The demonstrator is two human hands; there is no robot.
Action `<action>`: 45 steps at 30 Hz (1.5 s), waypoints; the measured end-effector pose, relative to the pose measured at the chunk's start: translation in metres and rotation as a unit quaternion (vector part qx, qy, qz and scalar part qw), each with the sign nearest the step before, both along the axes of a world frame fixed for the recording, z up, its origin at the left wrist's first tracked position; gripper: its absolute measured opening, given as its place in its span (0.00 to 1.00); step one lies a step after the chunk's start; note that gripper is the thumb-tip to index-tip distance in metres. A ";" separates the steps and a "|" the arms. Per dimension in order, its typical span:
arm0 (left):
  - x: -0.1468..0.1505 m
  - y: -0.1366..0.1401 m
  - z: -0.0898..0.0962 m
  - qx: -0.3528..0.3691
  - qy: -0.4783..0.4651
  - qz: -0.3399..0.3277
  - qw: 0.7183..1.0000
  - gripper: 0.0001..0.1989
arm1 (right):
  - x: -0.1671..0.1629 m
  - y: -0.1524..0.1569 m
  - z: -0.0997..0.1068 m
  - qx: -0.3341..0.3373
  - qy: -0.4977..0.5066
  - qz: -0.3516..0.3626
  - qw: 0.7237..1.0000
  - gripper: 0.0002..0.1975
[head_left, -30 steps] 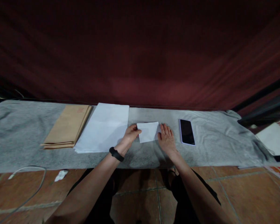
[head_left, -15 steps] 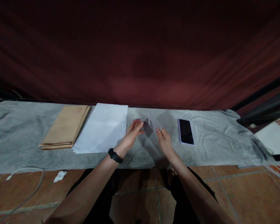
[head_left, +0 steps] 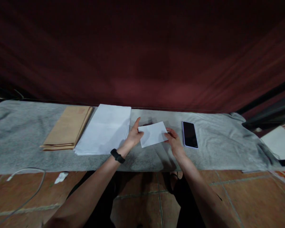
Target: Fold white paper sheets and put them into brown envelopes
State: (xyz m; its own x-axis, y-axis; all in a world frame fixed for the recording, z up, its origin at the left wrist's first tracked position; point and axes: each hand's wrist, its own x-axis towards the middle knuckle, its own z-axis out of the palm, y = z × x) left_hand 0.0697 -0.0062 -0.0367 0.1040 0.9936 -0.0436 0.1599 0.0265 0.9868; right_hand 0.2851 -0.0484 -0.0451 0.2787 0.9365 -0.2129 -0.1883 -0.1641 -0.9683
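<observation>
- Pinching opposite ends, fingers closed, the left hand [head_left: 134, 136] and right hand [head_left: 175, 143] held the small white rectangular paper [head_left: 153, 134].
- It seemed light, easily creased, best held edgewise.

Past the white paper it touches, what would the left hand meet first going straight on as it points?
The left hand would likely meet the dark red curtain first, across the grey cloth; its height over the cloth is unclear.

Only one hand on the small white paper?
No, the left hand and the right hand are both on the small white paper, at opposite ends.
</observation>
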 end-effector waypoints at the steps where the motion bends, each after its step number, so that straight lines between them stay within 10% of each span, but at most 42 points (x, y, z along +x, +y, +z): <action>1: -0.002 0.001 0.000 0.025 0.051 -0.004 0.998 0.46 | 0.005 0.001 -0.002 -0.010 -0.049 0.013 0.999 0.22; 6: -0.001 0.006 -0.003 0.097 0.201 -0.009 0.975 0.43 | 0.012 -0.001 -0.011 -0.019 -0.294 0.073 0.953 0.20; 10: 0.004 0.006 -0.009 0.149 0.301 -0.013 0.942 0.40 | 0.004 -0.011 -0.010 -0.038 -0.500 0.096 0.860 0.24; 15: 0.011 -0.007 -0.013 0.233 0.420 -0.024 0.877 0.28 | -0.002 -0.015 -0.006 -0.046 -0.581 0.126 0.803 0.26; 24: 0.043 -0.061 -0.027 0.324 0.489 -0.165 0.793 0.30 | 0.001 -0.014 -0.009 -0.013 -0.585 0.129 0.800 0.25; 33: 0.045 -0.070 -0.032 0.306 0.522 -0.162 0.780 0.32 | 0.001 -0.014 -0.012 0.063 -0.610 0.090 0.785 0.24; 45: 0.043 -0.073 -0.034 0.283 0.516 -0.193 0.785 0.35 | -0.032 -0.041 -0.030 0.102 -0.592 0.229 0.766 0.33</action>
